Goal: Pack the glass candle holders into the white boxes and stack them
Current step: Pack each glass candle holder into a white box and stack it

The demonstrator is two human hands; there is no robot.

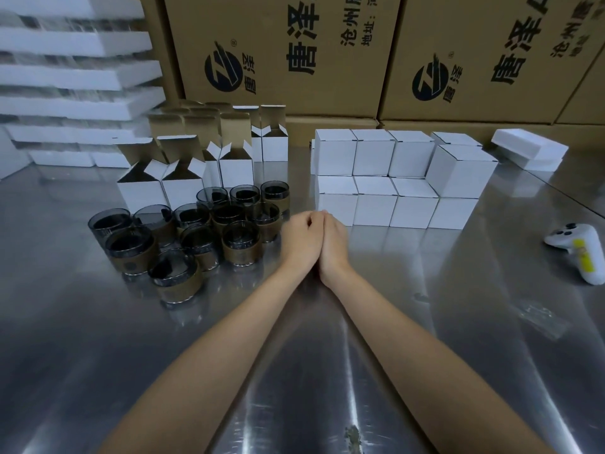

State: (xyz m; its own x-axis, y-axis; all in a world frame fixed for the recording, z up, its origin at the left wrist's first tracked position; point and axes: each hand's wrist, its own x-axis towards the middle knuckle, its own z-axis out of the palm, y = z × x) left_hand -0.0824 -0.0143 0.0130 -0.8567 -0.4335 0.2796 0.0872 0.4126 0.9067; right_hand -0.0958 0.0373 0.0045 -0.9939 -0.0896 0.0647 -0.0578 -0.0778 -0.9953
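Palms together over the worktop [98, 339].
My left hand [302, 240] and right hand [335, 247] touch, each grip loose and empty, beside the candle holders [240, 244].

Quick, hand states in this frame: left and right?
Left hand: holds nothing, pressed against the right; finger curl cannot be told.
Right hand: holds nothing, pressed against the left; finger curl cannot be told.

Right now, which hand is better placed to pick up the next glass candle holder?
Likely left: the left hand sits beside the glass candle holders; the right hand lies nearer the closed white boxes.
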